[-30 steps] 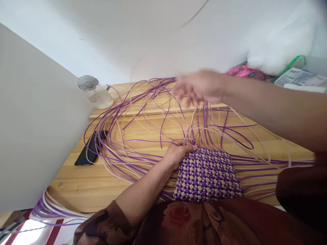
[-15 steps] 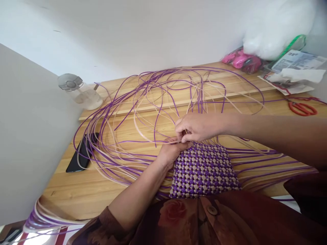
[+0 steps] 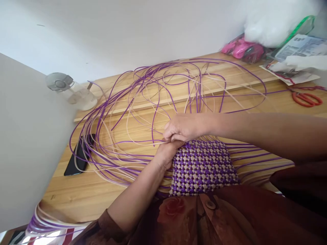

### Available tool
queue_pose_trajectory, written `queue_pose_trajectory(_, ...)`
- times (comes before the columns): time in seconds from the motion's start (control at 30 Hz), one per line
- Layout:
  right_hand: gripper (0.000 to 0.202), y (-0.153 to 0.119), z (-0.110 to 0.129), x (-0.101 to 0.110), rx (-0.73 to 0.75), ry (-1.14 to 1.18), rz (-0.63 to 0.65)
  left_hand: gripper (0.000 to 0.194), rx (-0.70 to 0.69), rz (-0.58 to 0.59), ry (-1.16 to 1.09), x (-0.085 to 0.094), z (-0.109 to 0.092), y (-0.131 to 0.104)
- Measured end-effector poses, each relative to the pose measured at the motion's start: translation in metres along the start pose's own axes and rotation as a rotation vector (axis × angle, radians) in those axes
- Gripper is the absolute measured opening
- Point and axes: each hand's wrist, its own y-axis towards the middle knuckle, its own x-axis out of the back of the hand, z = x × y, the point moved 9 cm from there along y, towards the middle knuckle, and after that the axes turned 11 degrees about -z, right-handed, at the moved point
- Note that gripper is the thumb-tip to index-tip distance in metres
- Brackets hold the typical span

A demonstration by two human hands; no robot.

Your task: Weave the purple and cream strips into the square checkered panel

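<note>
One wooden table (image 3: 63,190), purple and cream strands (image 3: 103,105) looped widely over its left and far side. Checked woven panel (image 3: 201,166) lies at the near edge, against the wearer's front, strands trailing both ways. Right hand (image 3: 184,126): above the panel's far-left corner, fingers curled narrow, seemingly pinching a strand; which one, cannot tell, fingertips partly hidden. Left hand (image 3: 166,153): closed on that corner, thumb on top, remaining fingers mostly out of sight. Judgement: firm left thumb pressure close to the working point should stop the weave slackening; pull the pinched strand evenly, untwisted, clear of neighbouring loops, which look likely to snag.
</note>
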Motion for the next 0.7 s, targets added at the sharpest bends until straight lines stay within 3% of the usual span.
queue_pose_trajectory(0.1, 0.016, -0.001, 0.003, 0.005, -0.009, 0.028, -0.049, 0.031, 0.007, 0.012, 0.013, 0.0, 0.0, 0.001)
queue_pose_trajectory(0.17, 0.017, -0.012, 0.004, 0.018, -0.086, 0.003, -0.189, 0.029, -0.026, 0.096, -0.008, -0.007, -0.006, -0.001)
queue_pose_trajectory(0.27, 0.03, -0.052, 0.005, 0.034, -0.266, -0.117, -0.437, 0.024, -0.011, 0.233, 0.007, -0.017, -0.008, -0.006)
queue_pose_trajectory(0.37, 0.03, -0.092, 0.008, 0.017, -0.378, -0.158, -0.502, 0.027, 0.05, 0.255, 0.056, -0.016, -0.004, -0.007)
queue_pose_trajectory(0.47, 0.021, -0.117, 0.01, 0.0, -0.46, -0.175, -0.664, 0.029, 0.08, 0.257, 0.058, -0.015, -0.003, -0.007)
queue_pose_trajectory(0.53, 0.02, -0.122, 0.012, -0.004, -0.477, -0.195, -0.791, 0.029, 0.09, 0.277, 0.061, -0.016, -0.003, -0.008)
queue_pose_trajectory(0.7, 0.022, -0.118, 0.011, -0.004, -0.531, -0.193, -0.934, 0.03, -0.007, 0.283, 0.151, -0.016, -0.009, -0.01)
